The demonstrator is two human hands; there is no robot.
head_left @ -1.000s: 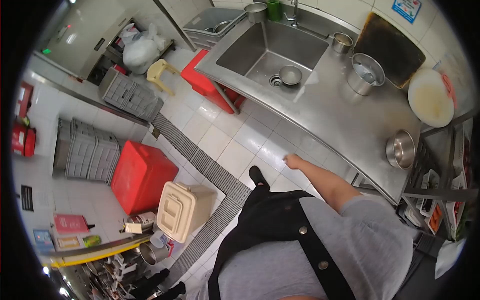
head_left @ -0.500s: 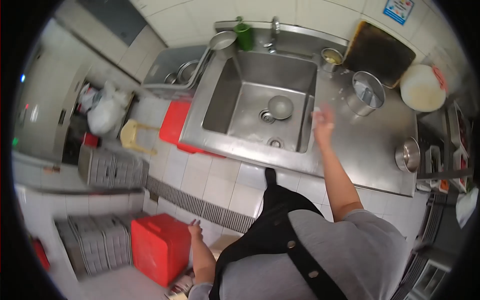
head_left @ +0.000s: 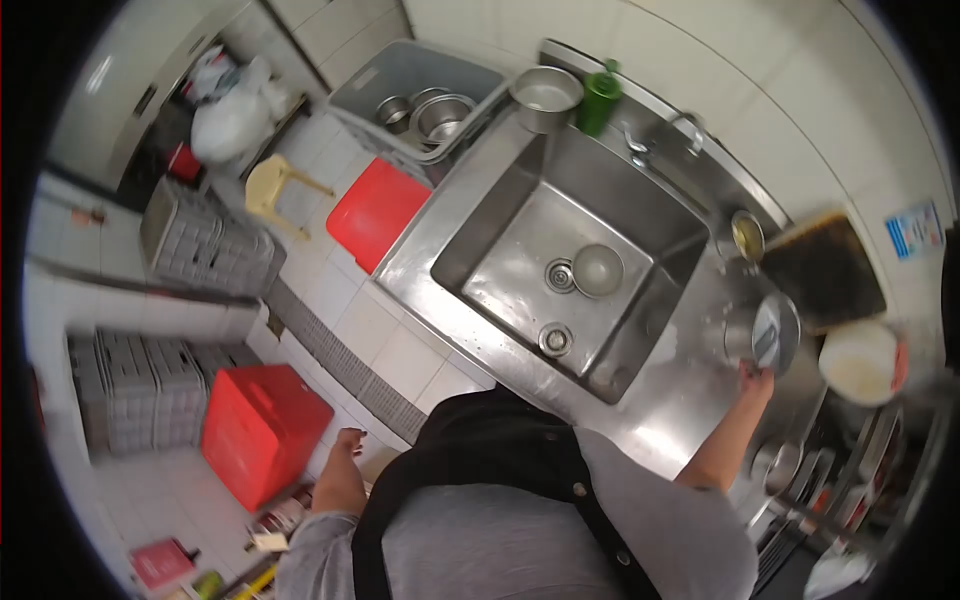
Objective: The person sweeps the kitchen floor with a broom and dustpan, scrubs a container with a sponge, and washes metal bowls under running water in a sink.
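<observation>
My right hand (head_left: 757, 378) is at the near side of a round metal pot (head_left: 740, 332) on the steel counter, its fingers closed at the pot's edge. A pale, flat-looking thing (head_left: 768, 335) shows inside the pot; I cannot make out what it is. My left hand (head_left: 350, 442) hangs low at my side with loosely parted fingers, holding nothing, close to a red box (head_left: 262, 425). In the steel sink (head_left: 505, 265), a small metal bowl (head_left: 598, 271) lies beside the drain.
Left of the sink, a grey bin (head_left: 360, 95) holds several metal pots. A metal pot (head_left: 547, 92) and a green bottle (head_left: 599, 100) stand at the sink's back corner. A scorched tray (head_left: 825, 270), a white tub (head_left: 855, 362) and a metal pot (head_left: 777, 466) are at right.
My right hand has moved from beside the sink's right edge to the metal pot and closed on it. The view has turned. My left hand still hangs low near the red box.
</observation>
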